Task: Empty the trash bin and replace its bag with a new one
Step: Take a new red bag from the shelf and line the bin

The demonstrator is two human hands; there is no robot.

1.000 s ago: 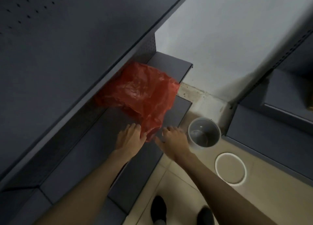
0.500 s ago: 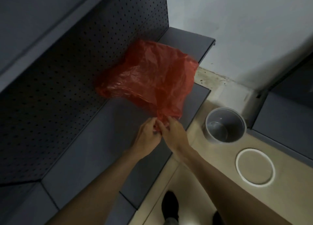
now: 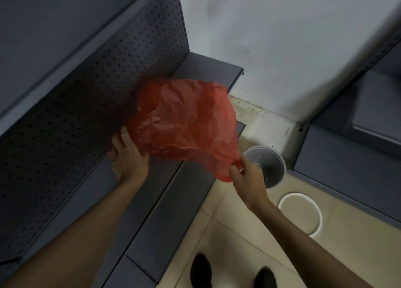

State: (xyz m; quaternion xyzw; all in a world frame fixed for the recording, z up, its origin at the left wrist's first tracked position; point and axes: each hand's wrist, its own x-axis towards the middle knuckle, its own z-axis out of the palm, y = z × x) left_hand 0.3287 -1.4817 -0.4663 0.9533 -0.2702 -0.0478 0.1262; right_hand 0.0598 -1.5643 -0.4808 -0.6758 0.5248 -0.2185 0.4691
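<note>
Red thin plastic bag, crumpled and partly spread, held in the air between both hands, above the front edge of the grey shelf. Left hand grips the bag's left edge, fingers curled up around the plastic, thumb toward the bag. Right hand pinches the bag's lower right corner between thumb and fingertips. The hands are well apart, bag stretched across between them.

Grey round trash bin stands on the tiled floor just right of the shelf, in the corner by the white wall; no bag in it, inside looks bare. Right hand overlaps the bin's left rim in view; cannot tell if touching. White ring lies flat on the floor right of the shelf, just near side of the bin. Perforated dark back panel rises behind the shelf. Two dark shoes on the floor, right of the shelf's near end. Second grey shelf unit sits beyond the bin, far right.
</note>
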